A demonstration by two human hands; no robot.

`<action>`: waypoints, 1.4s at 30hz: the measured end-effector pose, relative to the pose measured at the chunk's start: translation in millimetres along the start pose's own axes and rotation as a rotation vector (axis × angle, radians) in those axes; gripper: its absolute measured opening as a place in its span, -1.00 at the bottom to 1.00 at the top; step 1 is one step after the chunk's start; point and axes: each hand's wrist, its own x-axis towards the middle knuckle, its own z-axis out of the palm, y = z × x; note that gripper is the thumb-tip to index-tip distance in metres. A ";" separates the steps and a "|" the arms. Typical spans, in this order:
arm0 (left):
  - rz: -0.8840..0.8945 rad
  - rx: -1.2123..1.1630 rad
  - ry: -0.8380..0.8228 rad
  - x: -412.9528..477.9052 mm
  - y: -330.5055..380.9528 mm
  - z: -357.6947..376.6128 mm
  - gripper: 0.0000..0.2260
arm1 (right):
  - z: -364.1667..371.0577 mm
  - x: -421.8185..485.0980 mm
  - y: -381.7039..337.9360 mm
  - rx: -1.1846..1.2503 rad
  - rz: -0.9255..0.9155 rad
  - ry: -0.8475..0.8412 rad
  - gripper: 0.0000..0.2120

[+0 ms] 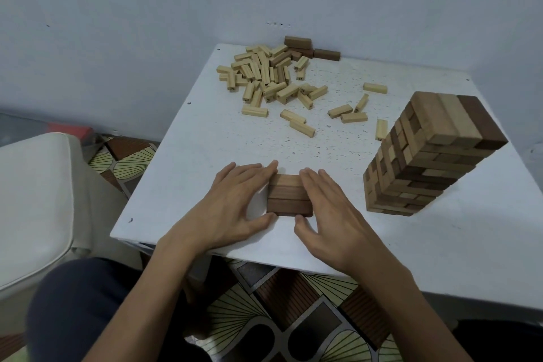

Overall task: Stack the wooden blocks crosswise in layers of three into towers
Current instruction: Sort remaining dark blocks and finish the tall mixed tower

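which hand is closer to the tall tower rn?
Right. The right hand presses the right side of the three-block layer, between it and the tall tower. The left hand presses the layer's left side, farther from the tower.

Three-block layer (pixel 289 195) is lying flat near the front edge of the white table (pixel 191 156). Its three brown blocks are sitting side by side with long sides touching, the farthest one lighter and the two nearer ones darker.

Tall tower (pixel 423 162) is standing well to the right of the layer. It is showing many crosswise layers of mixed light and dark wood, with two lighter blocks and one dark block on top.

Pile of small pale blocks (pixel 264 76) is lying jumbled at the far side. Stray pale blocks (pixel 348 115) are trailing from it toward the tower.

A few dark brown blocks (pixel 311 49) are resting just behind the pile at the table's far edge.
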 end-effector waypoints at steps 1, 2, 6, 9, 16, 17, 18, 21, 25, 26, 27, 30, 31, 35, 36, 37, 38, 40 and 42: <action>-0.003 -0.004 -0.006 0.5 0.1 -0.4 -0.24 | -1.1 0.2 0.3 0.006 0.004 -0.006 -0.32; -0.006 -0.008 -0.013 0.5 0.1 -0.8 -0.24 | -2.3 0.5 0.5 0.011 0.003 -0.009 -0.32; -0.014 -0.034 -0.024 1.9 -0.7 -2.7 -0.20 | -7.9 2.2 1.8 0.013 -0.005 -0.024 -0.33; -0.014 -0.044 -0.035 5.6 -1.6 -4.2 -0.17 | -8.8 3.6 3.4 0.019 -0.024 -0.022 -0.34; 0.007 -0.055 -0.055 5.1 4.6 -12.6 -0.10 | -16.4 0.3 -0.8 0.027 -0.073 0.000 -0.32; 0.002 -0.055 -0.055 2.3 7.9 -15.7 -0.10 | -18.0 -2.2 -2.9 0.030 -0.082 0.004 -0.31; -0.003 -0.058 -0.052 -0.8 11.3 -19.6 -0.09 | -20.0 -5.0 -5.7 0.034 -0.095 0.012 -0.31; -0.011 -0.074 -0.034 -9.8 22.8 -35.9 -0.10 | -30.9 -15.4 -16.8 0.032 -0.148 0.049 -0.32; 0.009 -0.083 0.032 -20.1 42.9 -64.2 -0.11 | -56.2 -33.0 -34.2 0.000 -0.215 0.132 -0.32; 0.021 -0.082 0.046 -22.1 49.2 -71.7 -0.12 | -64.0 -37.8 -37.8 -0.010 -0.231 0.158 -0.32; 0.034 -0.081 0.061 -23.8 56.6 -79.6 -0.12 | -72.3 -43.1 -41.0 -0.020 -0.245 0.182 -0.31; 0.072 -0.072 0.104 -24.4 81.2 -103.1 -0.12 | -100.7 -58.9 -47.8 -0.050 -0.275 0.247 -0.26; 0.089 -0.068 0.120 -22.8 89.6 -110.6 -0.12 | -111.1 -63.4 -48.9 -0.062 -0.279 0.269 -0.25; 0.159 -0.100 0.185 -3.6 125.6 -130.3 -0.13 | -156.1 -76.9 -42.3 -0.091 -0.270 0.340 -0.21; 0.172 -0.115 0.193 4.5 133.5 -131.9 -0.13 | -167.0 -78.9 -37.2 -0.095 -0.261 0.348 -0.21; 0.184 -0.128 0.197 13.4 141.2 -132.3 -0.13 | -177.7 -80.7 -31.0 -0.099 -0.251 0.350 -0.21; 0.191 -0.141 0.196 22.9 148.4 -131.5 -0.13 | -187.5 -81.9 -24.1 -0.103 -0.236 0.345 -0.19; 0.189 -0.168 0.187 43.2 160.6 -127.4 -0.12 | -204.1 -81.5 -8.6 -0.094 -0.195 0.329 -0.15; 0.182 -0.183 0.170 63.1 170.2 -120.5 -0.12 | -215.3 -78.0 8.9 -0.072 -0.144 0.304 -0.13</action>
